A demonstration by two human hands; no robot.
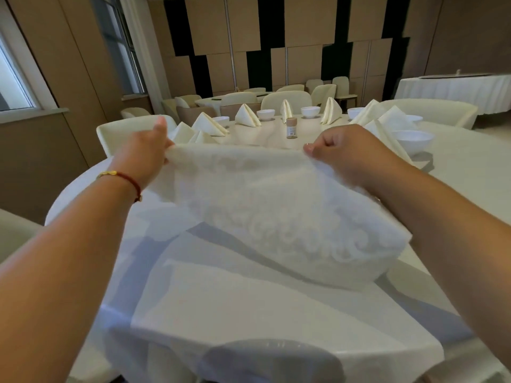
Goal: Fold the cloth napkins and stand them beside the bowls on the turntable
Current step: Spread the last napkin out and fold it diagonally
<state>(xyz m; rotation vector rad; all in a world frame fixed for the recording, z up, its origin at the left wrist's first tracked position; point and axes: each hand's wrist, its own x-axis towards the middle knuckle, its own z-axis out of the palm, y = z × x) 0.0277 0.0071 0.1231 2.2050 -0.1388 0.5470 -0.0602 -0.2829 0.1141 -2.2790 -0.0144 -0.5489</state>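
A white patterned cloth napkin (262, 214) is lifted above the table, its near part sagging down onto the tablecloth. My left hand (146, 150) pinches its far left corner and my right hand (340, 150) pinches its far right corner. Behind it, on the turntable (276, 134), several folded cream napkins (246, 116) stand upright beside several white bowls (266, 114). Another white bowl (413, 139) sits at the right beside a folded napkin (387, 134).
A small brown jar (291, 128) stands on the turntable's middle. The round table (249, 313) carries a white tablecloth. Cream chairs (124, 131) ring it, one chair back (273, 360) right at my near edge. More tables and chairs stand farther back.
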